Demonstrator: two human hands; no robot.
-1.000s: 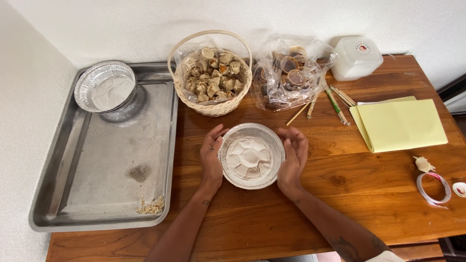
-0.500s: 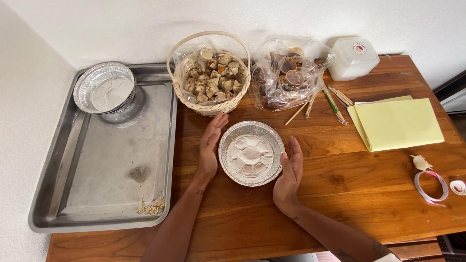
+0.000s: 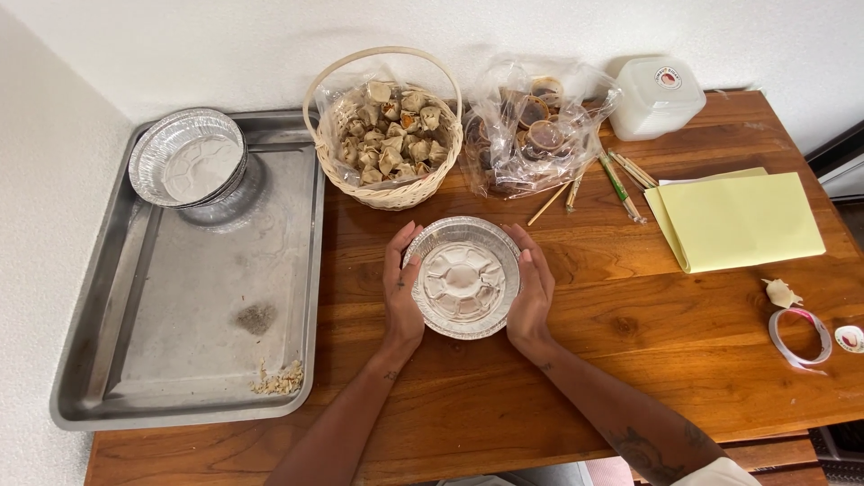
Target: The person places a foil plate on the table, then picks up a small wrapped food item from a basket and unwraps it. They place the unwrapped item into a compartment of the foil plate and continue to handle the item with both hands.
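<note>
Both hands have closed back in: left hand [image 3: 401,286] and right hand [image 3: 531,290] now cup the round silver foil pan [image 3: 462,277], empty, mid-counter [image 3: 702,360], near the wicker basket [image 3: 385,135].

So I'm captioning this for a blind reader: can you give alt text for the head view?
Two bare hands, left hand and right hand, cup an empty round foil pan on a wooden table. Behind it sit a wicker basket of wrapped pieces and a plastic bag of small cups; a metal tray lies to the left.
</note>
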